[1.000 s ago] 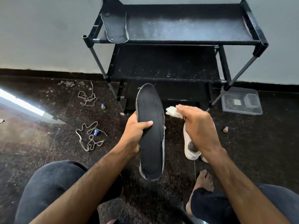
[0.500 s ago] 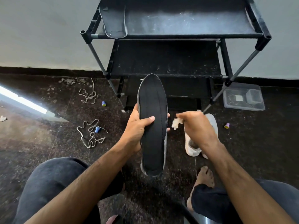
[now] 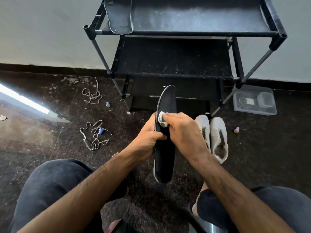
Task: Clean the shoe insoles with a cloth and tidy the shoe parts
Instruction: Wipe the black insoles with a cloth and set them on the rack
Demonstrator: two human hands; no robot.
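Black foam-and-fabric, by the look of it: the insole stands near-upright in the air between the knees, toe end up, heel end down, above the floor. Left hand grips it at mid-length, thumb curled across the dark face, fingers wrapped behind the left edge. Right hand is closed around a small whitish cloth, bunched at the fingertips and pressed to the insole's upper face just above the left thumb. Judgement on handling: the insole looks thin, light and flexible; it likely bends if pushed far from the grip, so support should sit close behind the spot being wiped, with the hold shifted along the length as the cloth travels. Edges look the safest place to pinch; the face is not slippery-looking. The cloth is soft and small, easy to lose from the fingers unless kept wadded. Outward: a pair of pale shoes sits on the floor just right of the hands, laces out. Two loose laces lie well to the left. A second insole rests on the top shelf of the black rack, overhanging its front bar. A clear plastic box sits by the rack's right leg.
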